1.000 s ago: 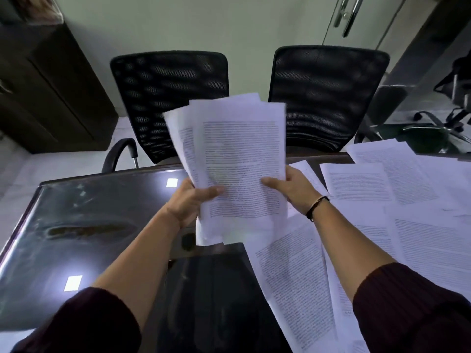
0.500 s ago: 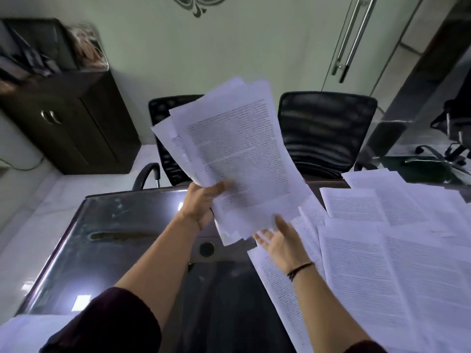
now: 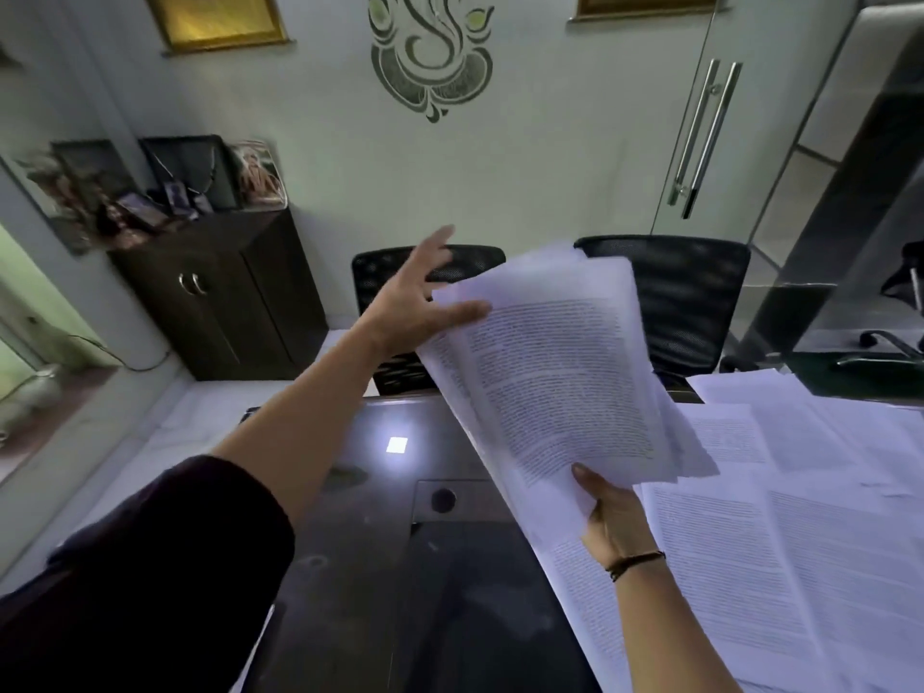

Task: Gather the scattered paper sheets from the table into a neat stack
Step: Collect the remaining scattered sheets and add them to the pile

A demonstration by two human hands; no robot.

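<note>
A dark, glossy table [image 3: 360, 567] is seen filling the lower middle of the view, a square ceiling light being mirrored in its top; its right side is covered by loose printed sheets [image 3: 800, 542], which are spread flat and overlapped, from the near edge to the far corner. Beyond the far edge two black mesh chairs are placed side by side, the left chair [image 3: 385, 272] partly hidden by an arm, the right chair [image 3: 690, 302] by lifted paper; a dark wooden cabinet [image 3: 220, 292] is set against the wall at the left, with framed pictures crowded on top, though their content cannot be made out; a glass door with a long steel handle [image 3: 702, 137] is seen at the right, and a curled emblem [image 3: 432, 52] is fixed to the wall above the chairs.

A bundle of gathered sheets [image 3: 560, 382] is held up above the table, tilted and unevenly fanned, its edges not squared. The bundle's lower edge is pinched by the right hand [image 3: 607, 517], the thumb laid over the front page, a dark band being worn at the wrist; the upper left corner is touched only by the thumb of the left hand [image 3: 417, 297], whose fingers are spread wide and straight, away from the paper.
</note>
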